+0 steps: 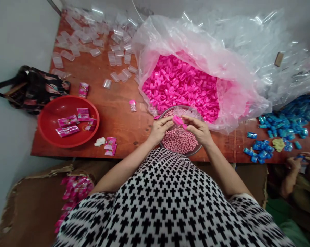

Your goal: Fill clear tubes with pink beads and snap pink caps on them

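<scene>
In front of my body, both hands meet over a grey bowl (199,149) of small round pink balls (180,140). Between the fingertips is a pink plastic cap (179,120) with its lid part folded out to the right. My left hand (160,130) pinches the cap's left end, and my right hand (199,130) grips its right end. A clear plastic piece (183,111) lies on the balls behind the cap. Just beyond the bowl, a large clear bag (167,37) lies open, heaped with similar pink caps (182,85).
Clear small boxes (93,37) are scattered at the back left. A filled box (132,105) stands nearby. Left are a red bowl (47,128) with pink packets (68,120) and a black bag (34,87). Blue containers (262,151) and another person's hands (296,164) are at right.
</scene>
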The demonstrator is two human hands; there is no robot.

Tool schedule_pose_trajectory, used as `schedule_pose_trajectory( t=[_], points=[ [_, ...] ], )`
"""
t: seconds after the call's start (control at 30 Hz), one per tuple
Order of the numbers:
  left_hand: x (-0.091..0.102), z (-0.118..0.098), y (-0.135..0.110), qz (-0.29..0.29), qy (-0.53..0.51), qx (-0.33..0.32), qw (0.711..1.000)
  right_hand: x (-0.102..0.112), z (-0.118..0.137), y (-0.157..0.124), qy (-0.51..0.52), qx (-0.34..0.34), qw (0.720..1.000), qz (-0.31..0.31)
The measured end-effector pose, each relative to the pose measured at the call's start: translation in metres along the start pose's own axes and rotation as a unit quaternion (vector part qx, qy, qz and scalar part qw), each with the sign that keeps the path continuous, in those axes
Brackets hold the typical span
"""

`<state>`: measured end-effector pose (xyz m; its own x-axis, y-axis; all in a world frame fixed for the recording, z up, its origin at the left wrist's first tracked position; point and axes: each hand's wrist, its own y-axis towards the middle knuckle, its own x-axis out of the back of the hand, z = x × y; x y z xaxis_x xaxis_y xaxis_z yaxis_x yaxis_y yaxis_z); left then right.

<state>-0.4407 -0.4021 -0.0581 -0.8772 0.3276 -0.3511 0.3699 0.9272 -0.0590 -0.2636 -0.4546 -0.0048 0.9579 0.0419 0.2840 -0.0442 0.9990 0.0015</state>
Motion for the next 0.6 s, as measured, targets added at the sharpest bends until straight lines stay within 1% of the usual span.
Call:
schedule_pose_trajectory(
  t=[0.07, 0.1, 0.13, 0.2, 0.27, 0.3, 0.33, 0.37, 0.4, 0.47, 0.5, 0.53, 0.6],
  points=[
    [0.003, 0.005, -0.001, -0.043, -0.08, 0.038, 0.995, -0.002, -0.007, -0.007, 0.129, -0.049, 0.99, 0.004],
    [0.004, 0.007, -0.003, -0.052, -0.092, 0.048, 0.993, -0.005, -0.012, -0.01, 0.171, -0.067, 0.983, 0.0],
    [0.007, 0.009, -0.004, -0.054, -0.082, 0.052, 0.994, -0.008, -0.016, -0.013, 0.198, -0.083, 0.977, -0.01],
    [0.012, 0.011, -0.008, -0.037, -0.014, 0.034, 0.999, -0.016, -0.023, -0.014, 0.229, -0.107, 0.966, -0.05],
    [0.017, 0.011, -0.014, 0.005, 0.076, -0.018, 0.997, -0.025, -0.025, -0.012, 0.251, -0.127, 0.956, -0.082],
    [0.02, 0.011, -0.017, 0.029, 0.113, -0.049, 0.992, -0.029, -0.024, -0.011, 0.266, -0.146, 0.95, -0.078],
    [0.022, 0.011, -0.02, 0.05, 0.143, -0.077, 0.985, -0.033, -0.022, -0.01, 0.285, -0.173, 0.941, -0.059],
    [0.024, 0.012, -0.024, 0.065, 0.166, -0.101, 0.979, -0.038, -0.02, -0.009, 0.309, -0.208, 0.928, -0.029],
    [0.026, 0.013, -0.027, 0.074, 0.183, -0.118, 0.973, -0.043, -0.017, -0.01, 0.339, -0.247, 0.908, 0.005],
    [0.031, 0.016, -0.035, 0.078, 0.206, -0.136, 0.966, -0.055, -0.014, -0.013, 0.4, -0.315, 0.859, 0.06],
    [0.034, 0.018, -0.039, 0.079, 0.213, -0.142, 0.964, -0.061, -0.014, -0.016, 0.424, -0.335, 0.839, 0.07],
    [0.037, 0.02, -0.043, 0.079, 0.217, -0.146, 0.962, -0.068, -0.015, -0.018, 0.442, -0.345, 0.825, 0.065],
    [0.041, 0.025, -0.049, 0.075, 0.221, -0.15, 0.961, -0.081, -0.019, -0.022, 0.461, -0.347, 0.816, 0.03]
  ],
)
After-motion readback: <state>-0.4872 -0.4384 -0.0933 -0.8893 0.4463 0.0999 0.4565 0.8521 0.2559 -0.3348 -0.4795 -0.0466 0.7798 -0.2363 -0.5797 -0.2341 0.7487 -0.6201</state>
